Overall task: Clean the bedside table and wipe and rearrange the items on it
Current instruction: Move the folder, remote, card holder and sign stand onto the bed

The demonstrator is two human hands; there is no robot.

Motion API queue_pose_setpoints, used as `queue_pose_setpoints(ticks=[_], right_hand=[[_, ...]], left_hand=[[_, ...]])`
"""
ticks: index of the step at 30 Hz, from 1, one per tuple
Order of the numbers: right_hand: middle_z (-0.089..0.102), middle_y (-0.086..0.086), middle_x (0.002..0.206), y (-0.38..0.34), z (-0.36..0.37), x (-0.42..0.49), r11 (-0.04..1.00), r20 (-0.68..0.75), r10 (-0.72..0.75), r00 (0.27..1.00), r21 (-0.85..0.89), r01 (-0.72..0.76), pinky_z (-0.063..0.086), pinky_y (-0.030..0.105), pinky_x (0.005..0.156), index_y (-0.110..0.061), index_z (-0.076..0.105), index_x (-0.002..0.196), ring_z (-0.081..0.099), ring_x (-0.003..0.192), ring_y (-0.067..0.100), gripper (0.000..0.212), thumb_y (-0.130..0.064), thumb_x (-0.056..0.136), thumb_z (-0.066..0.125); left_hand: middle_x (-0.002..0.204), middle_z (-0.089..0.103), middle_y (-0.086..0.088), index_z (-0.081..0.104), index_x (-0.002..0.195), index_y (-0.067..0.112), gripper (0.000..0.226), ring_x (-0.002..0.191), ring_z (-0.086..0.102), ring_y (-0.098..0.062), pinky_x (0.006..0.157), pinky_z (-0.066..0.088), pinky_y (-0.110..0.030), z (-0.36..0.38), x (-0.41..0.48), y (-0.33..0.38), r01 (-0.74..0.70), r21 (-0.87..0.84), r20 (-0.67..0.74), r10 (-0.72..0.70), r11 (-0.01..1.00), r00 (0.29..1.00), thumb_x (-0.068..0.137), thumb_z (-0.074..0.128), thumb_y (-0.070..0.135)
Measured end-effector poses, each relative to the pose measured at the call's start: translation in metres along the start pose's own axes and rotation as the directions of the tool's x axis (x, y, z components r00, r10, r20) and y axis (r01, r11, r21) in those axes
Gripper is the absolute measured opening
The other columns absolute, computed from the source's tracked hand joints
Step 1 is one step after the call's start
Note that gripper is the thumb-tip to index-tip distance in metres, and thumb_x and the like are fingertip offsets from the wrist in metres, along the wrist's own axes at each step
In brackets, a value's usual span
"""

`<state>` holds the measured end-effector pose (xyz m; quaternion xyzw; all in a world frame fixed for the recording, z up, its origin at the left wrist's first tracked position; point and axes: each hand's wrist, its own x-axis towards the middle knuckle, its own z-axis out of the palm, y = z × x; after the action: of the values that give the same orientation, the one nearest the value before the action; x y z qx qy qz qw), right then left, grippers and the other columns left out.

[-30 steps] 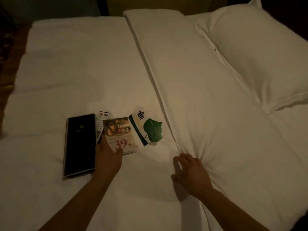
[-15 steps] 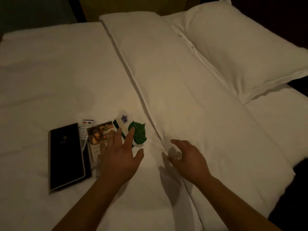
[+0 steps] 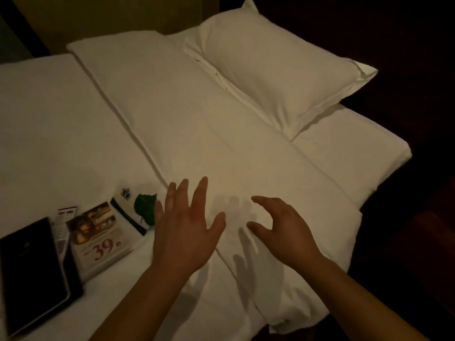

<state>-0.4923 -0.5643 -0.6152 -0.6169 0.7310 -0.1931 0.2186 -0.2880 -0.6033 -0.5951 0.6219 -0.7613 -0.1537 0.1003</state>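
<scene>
Both hands empty, fingers spread: left hand [image 3: 183, 232] and right hand [image 3: 283, 230] at lower centre, over white duvet [image 3: 221, 143]. Items at lower left: black folder [image 3: 29, 269] stiff, likely heavier, take by edges; promo card [image 3: 98, 239] and leaf card [image 3: 145, 207] light, thin, pinch at corner.

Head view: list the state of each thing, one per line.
left hand: open, empty, fingers spread
right hand: open, empty, fingers curled
black folder: closed, flat
39 leaflet: flat, face up
remote: partly covered
leaf card: flat
duvet: folded back

Dim hotel bedroom; white made-up bed [image 3: 61, 124], pillow [image 3: 278, 67], folded duvet [image 3: 197, 134], printed price card [image 3: 98, 239]
</scene>
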Motion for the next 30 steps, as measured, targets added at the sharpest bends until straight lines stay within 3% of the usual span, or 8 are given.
queue_pose_setpoints(ticks=[5, 15, 20, 30], right_hand=[[0.052, -0.014, 0.135, 0.044, -0.03, -0.021, 0.998, -0.039, 0.062, 0.997, 0.035, -0.061, 0.045, 0.033, 0.098, -0.041, 0.044, 0.138, 0.048, 0.122, 0.012, 0.055, -0.046, 0.087, 0.064], [0.05, -0.014, 0.137, 0.146, -0.107, -0.077, 0.973, -0.153, 0.224, 0.962, 0.084, -0.213, 0.044, 0.029, 0.099, -0.042, 0.042, 0.139, 0.047, 0.124, 0.009, 0.056, -0.049, 0.088, 0.062], [0.052, -0.011, 0.132, 0.197, -0.143, -0.11, 0.954, -0.182, 0.295, 0.938, 0.106, -0.28, 0.047, 0.029, 0.093, -0.04, 0.041, 0.141, 0.05, 0.116, 0.011, 0.058, -0.049, 0.088, 0.061], [0.049, -0.014, 0.136, 0.288, -0.202, -0.186, 0.916, -0.293, 0.4, 0.868, 0.163, -0.367, 0.043, 0.026, 0.098, -0.039, 0.041, 0.142, 0.046, 0.124, 0.009, 0.057, -0.046, 0.089, 0.061]], left_hand=[[0.166, 0.012, -0.008, 0.003, 0.156, 0.037, 0.08, 0.153, 0.003, -0.027, 0.121, 0.01, -0.052, 0.02, -0.008, 0.051, -0.073, 0.007, 0.046, 0.072, 0.997, 0.996, 0.085, 0.021, 0.07], [0.165, 0.017, -0.007, 0.008, 0.156, 0.036, 0.086, 0.153, 0.006, -0.027, 0.121, 0.013, -0.052, 0.052, -0.019, 0.181, -0.267, -0.02, 0.12, 0.268, 0.963, 0.956, 0.078, 0.011, 0.073], [0.164, 0.018, -0.006, 0.009, 0.156, 0.036, 0.085, 0.153, 0.009, -0.026, 0.121, 0.016, -0.051, 0.072, -0.029, 0.25, -0.363, -0.055, 0.145, 0.367, 0.93, 0.919, 0.08, 0.013, 0.073], [0.16, 0.029, -0.008, 0.022, 0.155, 0.031, 0.081, 0.15, 0.019, -0.027, 0.118, 0.025, -0.054, 0.116, -0.055, 0.373, -0.549, -0.056, 0.219, 0.547, 0.834, 0.808, 0.083, 0.026, 0.066]])
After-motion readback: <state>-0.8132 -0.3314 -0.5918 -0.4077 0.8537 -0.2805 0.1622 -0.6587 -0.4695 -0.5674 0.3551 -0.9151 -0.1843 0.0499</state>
